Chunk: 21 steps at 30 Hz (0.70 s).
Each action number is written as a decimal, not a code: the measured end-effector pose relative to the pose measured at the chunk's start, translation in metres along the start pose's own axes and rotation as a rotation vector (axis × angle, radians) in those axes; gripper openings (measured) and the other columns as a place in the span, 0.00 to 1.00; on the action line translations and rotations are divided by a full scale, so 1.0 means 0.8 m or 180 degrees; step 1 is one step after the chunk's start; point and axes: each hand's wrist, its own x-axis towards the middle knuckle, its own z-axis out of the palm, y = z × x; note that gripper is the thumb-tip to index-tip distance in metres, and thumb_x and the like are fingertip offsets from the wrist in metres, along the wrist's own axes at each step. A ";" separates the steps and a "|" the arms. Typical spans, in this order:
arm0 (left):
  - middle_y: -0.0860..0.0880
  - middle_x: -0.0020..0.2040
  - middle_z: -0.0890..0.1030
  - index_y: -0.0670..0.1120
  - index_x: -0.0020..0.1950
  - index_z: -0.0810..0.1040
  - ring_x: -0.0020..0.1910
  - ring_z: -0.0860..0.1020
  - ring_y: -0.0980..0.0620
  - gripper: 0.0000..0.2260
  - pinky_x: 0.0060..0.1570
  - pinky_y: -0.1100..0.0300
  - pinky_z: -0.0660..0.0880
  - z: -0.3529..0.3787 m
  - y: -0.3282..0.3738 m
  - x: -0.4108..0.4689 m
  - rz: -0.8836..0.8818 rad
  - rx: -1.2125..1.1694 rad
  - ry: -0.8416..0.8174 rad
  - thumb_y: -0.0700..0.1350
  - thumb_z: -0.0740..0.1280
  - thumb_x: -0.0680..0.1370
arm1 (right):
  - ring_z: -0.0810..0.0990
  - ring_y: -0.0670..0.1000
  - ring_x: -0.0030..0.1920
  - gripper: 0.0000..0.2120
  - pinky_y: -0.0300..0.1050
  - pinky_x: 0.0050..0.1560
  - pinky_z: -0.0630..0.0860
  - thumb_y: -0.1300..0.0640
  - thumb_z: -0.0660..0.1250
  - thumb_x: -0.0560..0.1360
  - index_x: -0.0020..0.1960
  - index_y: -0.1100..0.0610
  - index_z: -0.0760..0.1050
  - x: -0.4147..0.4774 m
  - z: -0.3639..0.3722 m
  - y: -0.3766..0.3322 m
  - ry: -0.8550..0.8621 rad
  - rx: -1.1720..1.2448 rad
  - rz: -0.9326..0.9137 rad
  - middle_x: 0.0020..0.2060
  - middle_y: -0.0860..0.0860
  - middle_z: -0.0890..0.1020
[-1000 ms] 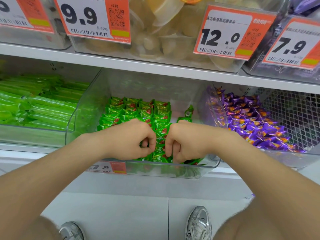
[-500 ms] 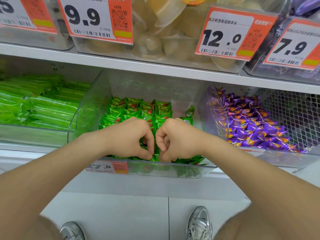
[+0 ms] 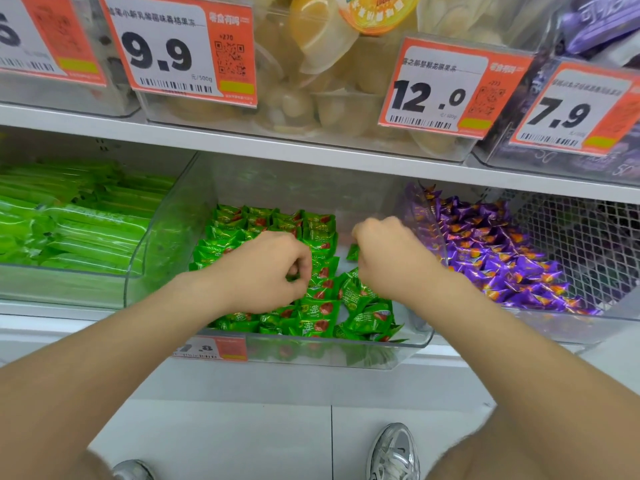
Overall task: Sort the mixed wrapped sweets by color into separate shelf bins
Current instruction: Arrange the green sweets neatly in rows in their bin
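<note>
A clear middle bin [image 3: 412, 341] holds several green wrapped sweets [image 3: 318, 237] in rows at its left and a loose heap at its front right. My left hand [image 3: 263, 271] hovers over the rows with fingers curled; what it holds is hidden. My right hand [image 3: 391, 254] is raised above the bin's bare right side and pinches a green sweet [image 3: 353, 252] that peeks out below its fingers. The bin to the right holds purple wrapped sweets [image 3: 495, 247].
A left bin holds long green packets [image 3: 69, 230]. The shelf above [image 3: 311, 150] carries bins of pale jelly cups [image 3: 322, 64] with orange price tags. A wire mesh [image 3: 581, 244] lines the far right. My shoes [image 3: 393, 452] stand on the grey floor below.
My right hand has lifted from the front of the green bin and moved back and right with a green sweet. My left hand has stayed over the rows.
</note>
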 end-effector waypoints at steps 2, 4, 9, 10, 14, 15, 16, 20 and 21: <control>0.52 0.54 0.76 0.54 0.57 0.80 0.56 0.76 0.50 0.07 0.60 0.47 0.76 0.010 0.005 0.015 -0.0019 0.0221 0.0117 0.50 0.68 0.79 | 0.78 0.64 0.57 0.11 0.54 0.51 0.75 0.65 0.66 0.77 0.58 0.61 0.72 0.012 0.005 -0.015 -0.0419 -0.0144 0.0070 0.54 0.62 0.76; 0.47 0.64 0.73 0.51 0.70 0.75 0.66 0.72 0.45 0.17 0.67 0.44 0.72 0.016 0.011 0.029 -0.0130 0.0410 -0.0022 0.50 0.65 0.82 | 0.74 0.65 0.68 0.22 0.57 0.64 0.73 0.62 0.69 0.78 0.70 0.63 0.70 0.032 0.010 -0.018 -0.0703 -0.0502 0.0239 0.66 0.63 0.75; 0.45 0.69 0.71 0.49 0.75 0.73 0.70 0.71 0.41 0.21 0.68 0.42 0.70 0.020 0.013 0.055 -0.0361 0.0628 -0.0200 0.49 0.64 0.81 | 0.63 0.61 0.76 0.25 0.53 0.72 0.61 0.54 0.69 0.79 0.75 0.54 0.71 0.067 0.021 -0.007 -0.1154 -0.1362 0.0390 0.74 0.56 0.71; 0.45 0.68 0.72 0.50 0.74 0.74 0.69 0.72 0.41 0.20 0.67 0.42 0.71 0.019 0.013 0.057 -0.0400 0.0637 -0.0206 0.49 0.65 0.81 | 0.64 0.61 0.76 0.25 0.53 0.73 0.61 0.54 0.69 0.79 0.75 0.53 0.71 0.070 0.022 -0.007 -0.1039 -0.1251 0.0435 0.74 0.55 0.71; 0.47 0.61 0.77 0.51 0.65 0.80 0.63 0.76 0.42 0.15 0.64 0.44 0.74 0.014 0.008 0.061 -0.0442 0.0483 0.0085 0.46 0.65 0.79 | 0.72 0.63 0.72 0.23 0.54 0.70 0.69 0.59 0.69 0.79 0.73 0.54 0.73 0.077 0.020 -0.007 -0.0316 -0.0937 0.0497 0.71 0.57 0.75; 0.48 0.60 0.79 0.51 0.63 0.82 0.61 0.77 0.43 0.14 0.63 0.45 0.75 0.012 0.006 0.061 -0.0443 0.0359 0.0188 0.45 0.65 0.79 | 0.74 0.64 0.71 0.22 0.54 0.68 0.71 0.61 0.68 0.79 0.72 0.55 0.74 0.076 0.017 -0.008 -0.0174 -0.0947 0.0485 0.69 0.58 0.77; 0.48 0.59 0.81 0.51 0.62 0.83 0.60 0.78 0.45 0.13 0.63 0.46 0.76 0.012 0.004 0.061 -0.0448 0.0208 0.0286 0.43 0.65 0.79 | 0.75 0.64 0.69 0.20 0.54 0.66 0.73 0.63 0.68 0.78 0.70 0.57 0.75 0.074 0.013 -0.008 -0.0023 -0.0971 0.0464 0.67 0.59 0.78; 0.50 0.59 0.84 0.48 0.63 0.83 0.58 0.80 0.50 0.15 0.64 0.52 0.77 0.006 0.003 0.063 -0.0393 -0.0298 0.0589 0.38 0.68 0.78 | 0.78 0.66 0.63 0.19 0.54 0.57 0.77 0.68 0.70 0.75 0.65 0.64 0.75 0.065 -0.002 -0.002 0.0444 -0.0731 0.0275 0.61 0.63 0.80; 0.51 0.60 0.83 0.48 0.66 0.81 0.57 0.80 0.51 0.17 0.63 0.54 0.77 0.004 0.005 0.063 -0.0364 -0.0412 0.0635 0.39 0.71 0.78 | 0.79 0.66 0.61 0.17 0.54 0.56 0.77 0.67 0.71 0.75 0.63 0.63 0.75 0.061 -0.004 0.002 0.0462 -0.0438 0.0193 0.59 0.63 0.80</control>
